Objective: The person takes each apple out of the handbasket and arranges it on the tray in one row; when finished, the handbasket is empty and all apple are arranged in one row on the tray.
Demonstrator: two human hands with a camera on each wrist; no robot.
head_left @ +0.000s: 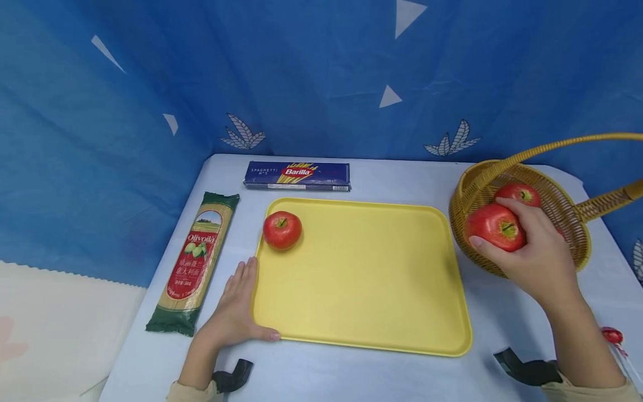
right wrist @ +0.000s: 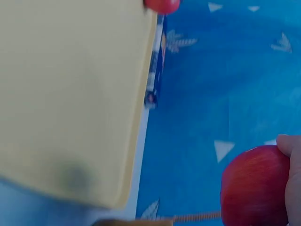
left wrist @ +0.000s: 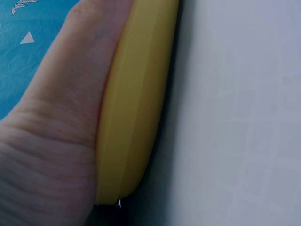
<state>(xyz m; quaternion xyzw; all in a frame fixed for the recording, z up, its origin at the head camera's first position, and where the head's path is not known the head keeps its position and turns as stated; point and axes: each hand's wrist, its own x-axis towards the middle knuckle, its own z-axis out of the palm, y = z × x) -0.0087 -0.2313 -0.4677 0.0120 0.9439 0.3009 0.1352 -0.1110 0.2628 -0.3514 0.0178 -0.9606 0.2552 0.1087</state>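
My right hand [head_left: 542, 254] grips a red apple [head_left: 494, 228] between thumb and fingers, over the left side of a wicker basket [head_left: 582, 245]. In the right wrist view the same apple [right wrist: 256, 186] shows at the lower right with fingertips against it. Another apple [head_left: 519, 194] lies inside the basket, and a further red bit is partly hidden behind the hand. My left hand [head_left: 236, 310] rests with straight fingers along the left edge of a yellow tray [head_left: 361, 279], its thumb at the near edge. One apple [head_left: 282, 230] sits in the tray's far left corner.
A blue box of Barilla spaghetti [head_left: 297, 176] lies behind the tray. Left of the tray is a green-ended pack of Olivoilà pasta [head_left: 193, 262]. The basket's tall handle [head_left: 562, 146] arches to the right. A red-headed lollipop [head_left: 612, 335] lies at the right edge.
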